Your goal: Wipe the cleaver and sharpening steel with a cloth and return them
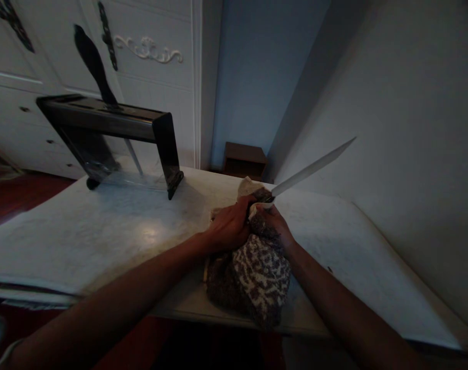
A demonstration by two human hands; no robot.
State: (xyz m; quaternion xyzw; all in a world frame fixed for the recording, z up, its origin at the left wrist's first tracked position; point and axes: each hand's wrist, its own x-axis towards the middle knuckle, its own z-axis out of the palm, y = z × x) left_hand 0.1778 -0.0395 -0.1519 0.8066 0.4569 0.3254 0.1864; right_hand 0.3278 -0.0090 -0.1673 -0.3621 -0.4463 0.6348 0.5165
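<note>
Both my hands meet over a patterned brown-and-cream cloth (pixel 257 272) lying on the pale marble countertop (pixel 103 231). My left hand (pixel 229 226) is closed on the cloth, pressing it around the base of a knife. My right hand (pixel 274 221) is closed around the knife's handle, which the cloth mostly hides. The long pale blade of the knife (pixel 314 167) sticks out up and to the right, towards the wall.
A dark knife block with clear sides (pixel 114 139) stands at the back left of the counter, one black-handled knife (pixel 93 61) in it. White cabinet doors rise behind it. A grey wall runs along the right. A small brown box (pixel 244 158) sits beyond the counter.
</note>
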